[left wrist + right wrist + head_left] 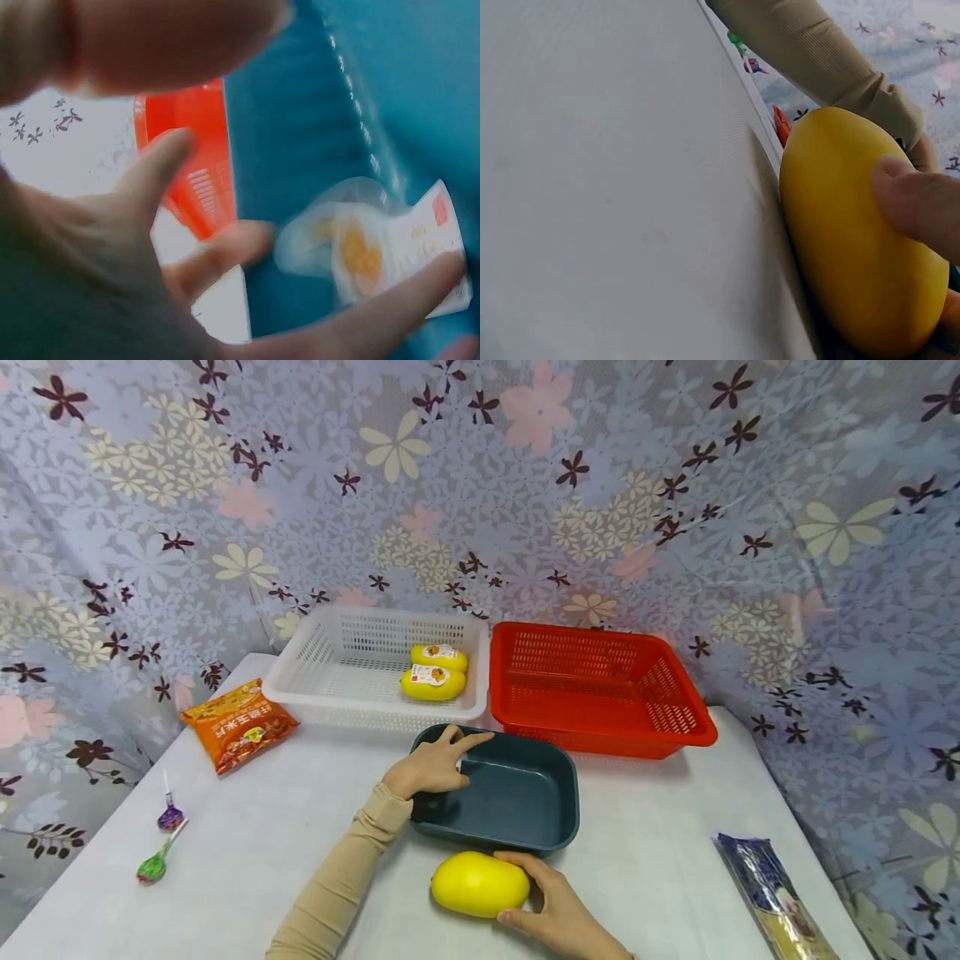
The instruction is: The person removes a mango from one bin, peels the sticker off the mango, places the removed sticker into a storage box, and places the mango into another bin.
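Note:
My right hand (551, 906) grips a smooth yellow oval fruit (480, 885) at its right end, low over the white table in front of the dark teal tub (517, 797). In the right wrist view, the thumb (915, 199) presses on the side of the fruit. My left hand (431, 767) is over the left part of the tub, fingers spread. A white printed label (409, 251) with a crumpled clear film shows against the tub in the left wrist view. One left finger (375, 319) overlaps that label, and the hand is blurred there.
Behind the tub stand a white basket (322, 700) with two labelled yellow fruits (433, 683) and a red basket (600, 739). An orange snack bag (242, 725) and two lollipops (161, 847) lie at left, a blue-and-gold packet (776, 897) at right.

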The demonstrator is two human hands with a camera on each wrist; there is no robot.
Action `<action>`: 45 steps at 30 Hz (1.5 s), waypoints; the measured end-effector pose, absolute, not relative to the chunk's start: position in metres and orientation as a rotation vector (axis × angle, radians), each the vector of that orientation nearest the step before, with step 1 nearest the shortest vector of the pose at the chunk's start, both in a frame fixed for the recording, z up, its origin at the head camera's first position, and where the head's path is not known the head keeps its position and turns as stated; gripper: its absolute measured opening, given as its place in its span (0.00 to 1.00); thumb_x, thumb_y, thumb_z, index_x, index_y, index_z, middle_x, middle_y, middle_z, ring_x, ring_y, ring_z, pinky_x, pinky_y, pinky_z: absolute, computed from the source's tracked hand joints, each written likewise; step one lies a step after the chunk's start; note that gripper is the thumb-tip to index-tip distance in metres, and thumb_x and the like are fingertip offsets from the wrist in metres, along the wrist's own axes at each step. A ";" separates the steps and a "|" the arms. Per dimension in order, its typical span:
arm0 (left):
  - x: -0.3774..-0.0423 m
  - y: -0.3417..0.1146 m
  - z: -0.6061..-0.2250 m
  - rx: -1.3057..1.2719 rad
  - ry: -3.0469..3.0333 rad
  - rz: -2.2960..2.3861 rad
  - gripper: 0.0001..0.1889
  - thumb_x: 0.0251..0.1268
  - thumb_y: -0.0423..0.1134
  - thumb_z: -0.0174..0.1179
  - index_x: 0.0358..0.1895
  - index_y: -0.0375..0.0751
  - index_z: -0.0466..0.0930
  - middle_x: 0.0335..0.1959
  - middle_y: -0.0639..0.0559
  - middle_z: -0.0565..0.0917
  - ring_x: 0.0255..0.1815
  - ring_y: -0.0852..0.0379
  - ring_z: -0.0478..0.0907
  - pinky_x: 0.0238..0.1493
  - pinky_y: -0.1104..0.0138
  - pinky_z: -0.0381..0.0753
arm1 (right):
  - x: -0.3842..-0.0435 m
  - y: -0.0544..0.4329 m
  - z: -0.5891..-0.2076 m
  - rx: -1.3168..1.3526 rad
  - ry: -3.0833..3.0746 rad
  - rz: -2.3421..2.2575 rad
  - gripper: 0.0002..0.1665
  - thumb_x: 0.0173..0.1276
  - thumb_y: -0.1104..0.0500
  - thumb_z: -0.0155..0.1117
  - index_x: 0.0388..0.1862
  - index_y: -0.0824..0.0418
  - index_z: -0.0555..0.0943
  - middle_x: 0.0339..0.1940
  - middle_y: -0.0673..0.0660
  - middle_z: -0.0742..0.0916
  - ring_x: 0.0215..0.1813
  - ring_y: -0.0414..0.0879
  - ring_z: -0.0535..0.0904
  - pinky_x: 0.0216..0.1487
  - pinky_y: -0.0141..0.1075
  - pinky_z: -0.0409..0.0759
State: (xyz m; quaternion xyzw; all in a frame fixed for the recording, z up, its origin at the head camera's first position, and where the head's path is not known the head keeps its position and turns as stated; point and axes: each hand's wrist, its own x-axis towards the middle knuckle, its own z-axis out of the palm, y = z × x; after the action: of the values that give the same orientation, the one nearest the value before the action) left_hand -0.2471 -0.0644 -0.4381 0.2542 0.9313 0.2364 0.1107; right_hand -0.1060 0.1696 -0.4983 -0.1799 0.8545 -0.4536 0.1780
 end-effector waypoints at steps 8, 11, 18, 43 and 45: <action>-0.243 -0.067 -0.430 0.847 2.697 0.829 0.39 0.60 0.36 0.56 0.75 0.61 0.56 0.71 0.43 0.59 0.14 0.59 0.57 0.21 0.72 0.64 | -0.107 0.170 -0.497 -0.493 2.393 -1.310 0.38 0.60 0.42 0.70 0.68 0.49 0.70 0.66 0.49 0.77 0.64 0.46 0.72 0.66 0.35 0.72; -0.239 -0.066 -0.420 0.891 2.713 0.887 0.38 0.59 0.34 0.55 0.75 0.57 0.57 0.72 0.44 0.61 0.19 0.56 0.66 0.25 0.68 0.71 | -0.106 0.172 -0.497 -0.486 2.403 -1.314 0.38 0.60 0.42 0.70 0.67 0.49 0.70 0.66 0.48 0.77 0.64 0.46 0.72 0.67 0.36 0.72; -0.231 -0.049 -0.400 0.926 2.648 1.273 0.35 0.66 0.38 0.57 0.75 0.46 0.55 0.71 0.42 0.63 0.65 0.40 0.70 0.62 0.49 0.74 | -0.105 0.176 -0.495 -0.500 2.468 -1.292 0.37 0.59 0.42 0.70 0.67 0.47 0.71 0.65 0.47 0.78 0.64 0.44 0.72 0.68 0.39 0.71; -0.235 0.013 -0.423 0.487 2.460 1.816 0.34 0.74 0.51 0.48 0.76 0.41 0.53 0.78 0.41 0.51 0.76 0.37 0.54 0.73 0.42 0.57 | -0.166 0.284 -0.388 -0.736 2.622 -1.643 0.36 0.63 0.71 0.64 0.70 0.66 0.65 0.60 0.35 0.75 0.54 0.30 0.76 0.54 0.20 0.76; -0.235 0.015 -0.423 0.482 2.488 1.776 0.34 0.73 0.50 0.48 0.76 0.40 0.51 0.79 0.41 0.50 0.78 0.39 0.51 0.74 0.42 0.55 | -0.181 0.288 -0.381 -0.700 2.635 -1.677 0.35 0.65 0.70 0.63 0.70 0.64 0.65 0.60 0.37 0.74 0.53 0.31 0.76 0.53 0.20 0.76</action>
State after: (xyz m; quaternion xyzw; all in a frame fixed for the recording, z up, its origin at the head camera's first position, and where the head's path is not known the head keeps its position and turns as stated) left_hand -0.2348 0.0148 -0.4233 0.1556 0.8038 0.5737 0.0235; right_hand -0.1815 0.2884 -0.3807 -0.2186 0.8228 -0.5238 -0.0297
